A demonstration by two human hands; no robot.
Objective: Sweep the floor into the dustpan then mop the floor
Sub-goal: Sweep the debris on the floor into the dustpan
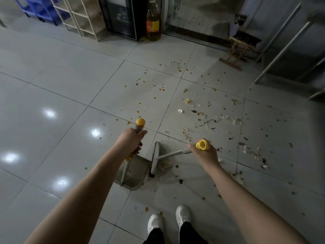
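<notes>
The dustpan (135, 175) sits on the tiled floor (70, 85) a little ahead of our white shoes (155, 222), its long handle (126, 170) rising towards us and ending in a yellow cap (140, 121). Our left grip (131, 141) is wrapped round that handle just below the cap, fingers curled tight about it. Just beside the pan's right edge stands the broom head (155, 158), bristles down on the tile, with a pale crumpled scrap (165, 164) lying against its far side. The broom's stick (173, 154) slants up to the right into our right grip (204, 153), which is closed round the yellow end (201, 144). To the right of the broom, bits of peel and leaf (211, 120) are scattered over several tiles, and orange drops (139, 83) dot the floor farther ahead. By the far wall we see a big bottle of yellow oil (153, 20) next to a black cabinet (119, 16), a cream rack (82, 16) to its left, and a small wooden stool (241, 48) to the right, near some metal legs (281, 50).
</notes>
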